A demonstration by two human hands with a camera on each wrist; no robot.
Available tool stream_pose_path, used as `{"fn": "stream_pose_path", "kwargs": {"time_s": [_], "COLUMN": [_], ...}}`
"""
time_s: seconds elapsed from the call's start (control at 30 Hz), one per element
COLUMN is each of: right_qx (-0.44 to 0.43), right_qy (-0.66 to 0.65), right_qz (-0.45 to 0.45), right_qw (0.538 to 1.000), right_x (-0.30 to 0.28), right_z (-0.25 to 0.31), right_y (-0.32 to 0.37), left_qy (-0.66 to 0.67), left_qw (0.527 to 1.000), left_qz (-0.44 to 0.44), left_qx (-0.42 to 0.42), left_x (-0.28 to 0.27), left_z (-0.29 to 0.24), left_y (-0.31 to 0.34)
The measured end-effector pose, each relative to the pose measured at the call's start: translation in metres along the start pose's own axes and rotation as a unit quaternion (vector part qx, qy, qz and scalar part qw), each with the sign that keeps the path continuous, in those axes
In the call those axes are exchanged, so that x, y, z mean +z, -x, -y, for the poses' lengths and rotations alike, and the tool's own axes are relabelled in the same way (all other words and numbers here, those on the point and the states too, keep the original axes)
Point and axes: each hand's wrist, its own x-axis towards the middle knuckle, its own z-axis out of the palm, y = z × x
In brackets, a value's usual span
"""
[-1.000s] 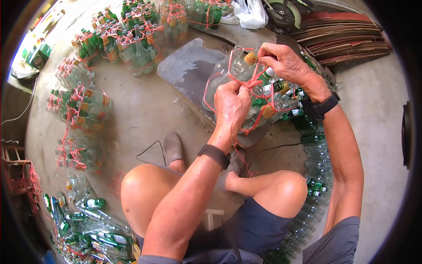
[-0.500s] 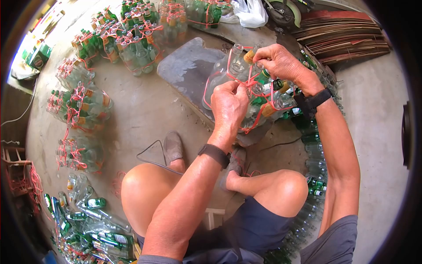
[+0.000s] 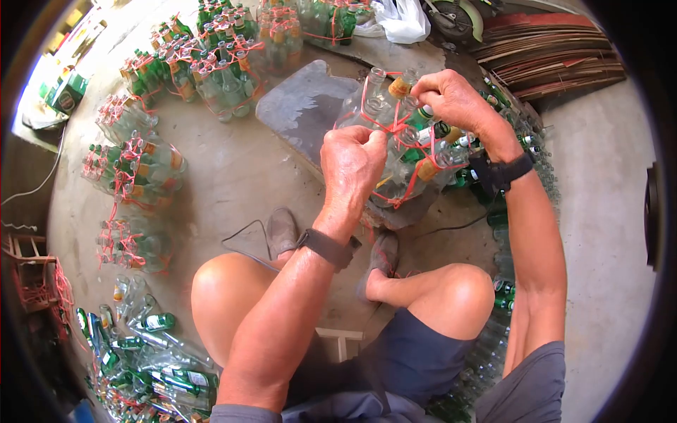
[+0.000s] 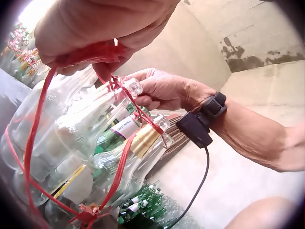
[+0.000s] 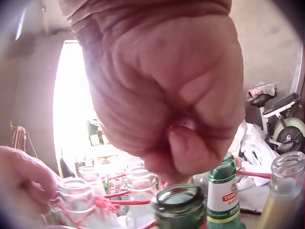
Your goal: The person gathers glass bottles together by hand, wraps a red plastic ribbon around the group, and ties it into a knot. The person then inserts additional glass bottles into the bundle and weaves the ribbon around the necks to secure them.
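A bundle of clear and green glass bottles [image 3: 377,106], bound with red plastic twine [image 3: 411,185], stands at the end of a dark stone slab [image 3: 303,95]. At the bundle's near left, my left hand [image 3: 354,161] pinches a flattened length of the twine, seen bunched under its fingers in the left wrist view [image 4: 90,55]. My right hand [image 3: 455,106] is over the far right necks, beside a gold-labelled bottle neck [image 3: 400,87]. Its fingers are curled with the twine at the fingertips; the palm hides most of that grip in the right wrist view. A green bottle [image 5: 223,193] stands just below it.
More tied bottle bundles [image 3: 134,166] line the floor at left and back. Loose bottles [image 3: 155,359] lie in a heap at lower left. Rows of bottles [image 3: 493,345] stand at right. Stacked brown sheets [image 3: 550,60] and a white plastic bag [image 3: 402,21] are at the back.
My left hand has drawn left and slightly toward me, away from the knot at the bundle's middle. The right hand moved slightly left, then stayed near the same bottle neck.
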Motion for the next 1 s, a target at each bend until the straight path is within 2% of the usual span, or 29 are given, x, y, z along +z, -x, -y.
{"fn": "stream_pose_path", "kwargs": {"time_s": [0.13, 0.2, 0.23, 0.27, 0.33, 0.37, 0.47, 0.6, 0.7, 0.77, 0.87, 1.0], "right_qx": [0.045, 0.067, 0.081, 0.081, 0.027, 0.014, 0.017, 0.041, 0.069, 0.05, 0.05, 0.054], "right_qy": [0.025, 0.093, 0.077, 0.075, 0.167, 0.165, 0.163, 0.172, 0.158, 0.174, 0.177, 0.177], "right_qz": [-0.07, -0.128, -0.1, -0.102, -0.192, -0.221, -0.236, -0.236, -0.208, -0.227, -0.229, -0.228], "right_qw": [0.996, 0.985, 0.989, 0.989, 0.967, 0.961, 0.958, 0.956, 0.963, 0.957, 0.956, 0.956], "right_x": [0.014, 0.029, 0.032, 0.039, 0.061, 0.066, 0.067, 0.068, 0.067, 0.07, 0.071, 0.073], "right_z": [0.037, 0.058, 0.066, 0.067, 0.06, 0.058, 0.061, 0.067, 0.067, 0.065, 0.064, 0.065], "right_y": [0.034, 0.054, 0.061, 0.064, 0.067, 0.067, 0.067, 0.066, 0.066, 0.066, 0.066, 0.066], "left_qy": [-0.01, -0.019, -0.029, -0.04, -0.039, -0.034, -0.042, -0.08, -0.08, -0.068, -0.015, -0.063], "left_qw": [1.0, 1.0, 0.999, 0.999, 0.998, 0.997, 0.993, 0.988, 0.987, 0.986, 0.983, 0.983], "left_qz": [0.008, 0.021, 0.027, 0.033, 0.037, 0.042, 0.078, 0.105, 0.107, 0.155, 0.18, 0.157], "left_qx": [0.011, 0.011, 0.009, 0.008, 0.031, 0.052, 0.082, 0.078, 0.089, 0.005, 0.037, 0.068], "left_x": [-0.007, -0.01, -0.011, -0.012, -0.014, -0.013, -0.017, -0.024, -0.025, -0.032, -0.026, -0.023], "left_z": [-0.001, -0.004, -0.005, -0.006, -0.006, -0.006, -0.004, -0.012, -0.014, -0.036, -0.012, -0.017], "left_y": [-0.009, -0.013, -0.014, -0.015, -0.015, -0.015, -0.02, -0.023, -0.025, -0.015, -0.028, -0.027]}}
